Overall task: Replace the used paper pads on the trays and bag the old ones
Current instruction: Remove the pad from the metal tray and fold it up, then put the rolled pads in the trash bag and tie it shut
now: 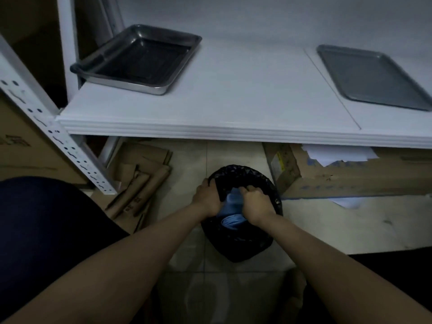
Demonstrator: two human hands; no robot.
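A black bin bag (243, 244) sits on the tiled floor below the white shelf (233, 106). My left hand (207, 197) grips the bag's rim on its left side. My right hand (256, 203) grips a crumpled blue pad (231, 208) and holds it inside the bag's mouth. On the shelf a deep steel tray (138, 59) stands at the left and a flat grey tray (376, 76) lies at the right; I see no pad in either.
Flattened cardboard pieces (138, 181) lie on the floor to the left of the bag. A long cardboard box (350, 174) with white sheets (339, 154) on it sits under the shelf at right. A perforated metal upright (51, 132) stands at left.
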